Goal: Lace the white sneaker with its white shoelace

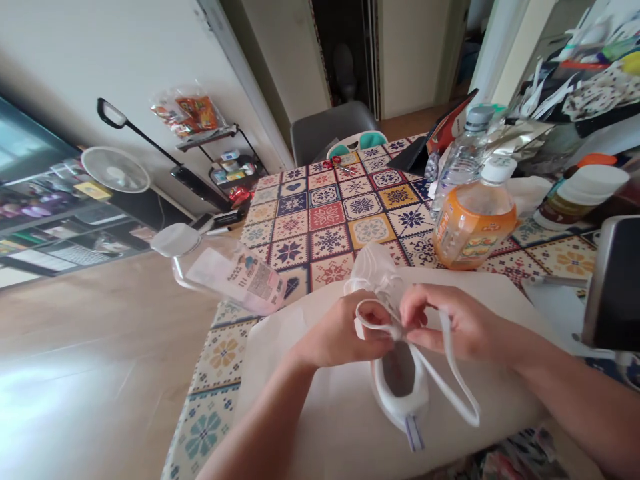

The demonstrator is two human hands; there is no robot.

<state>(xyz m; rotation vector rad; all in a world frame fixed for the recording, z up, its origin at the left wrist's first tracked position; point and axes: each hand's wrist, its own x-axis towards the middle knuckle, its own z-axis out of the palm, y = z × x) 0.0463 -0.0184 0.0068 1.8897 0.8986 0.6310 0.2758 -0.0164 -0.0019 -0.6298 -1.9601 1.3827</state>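
Two hands work the lace of a white shoe on a sheet of paper.

The left hand (pixel 345 333) pinches a loop of the white lace (pixel 450 373) and the right hand (pixel 450 323) pinches the lace just beside it, above the white shoe (pixel 400 380), which lies on white paper (pixel 320 413) near the table's (pixel 325 220) front edge. An orange drink bottle (pixel 475 223) stands behind, toward the right edge; a clear bottle (pixel 225 270) lies at the left edge.

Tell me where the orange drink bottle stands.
In the head view, the orange drink bottle stands right of centre on the patterned tablecloth, just before the clear water bottle.
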